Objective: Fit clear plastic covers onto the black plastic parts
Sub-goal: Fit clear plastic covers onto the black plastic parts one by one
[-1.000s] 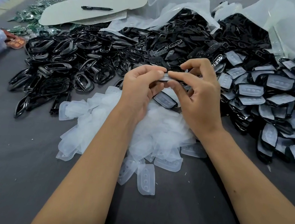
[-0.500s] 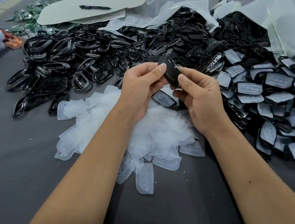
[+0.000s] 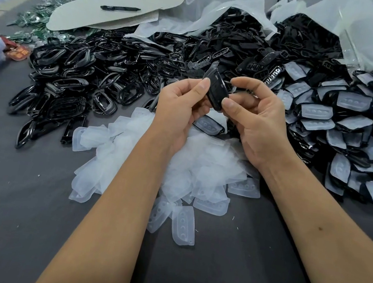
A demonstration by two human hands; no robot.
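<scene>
Grey table [image 3: 16, 201] is carrying heaps of parts. Both hands are pinching one black part [image 3: 215, 92] by its edges above the covers [image 3: 131, 148]: left hand [image 3: 180, 107], right hand [image 3: 258, 120]. It is looking light, stiff and glossy, likely slippery; rim grips are suiting it best.

bare grey table [image 3: 13, 225] near, part heaps [image 3: 88, 79] seemingly crowding beyond

A black part [image 3: 215, 90] with a clear cover on it is held tilted, above the pile of loose covers [image 3: 191, 166].
</scene>
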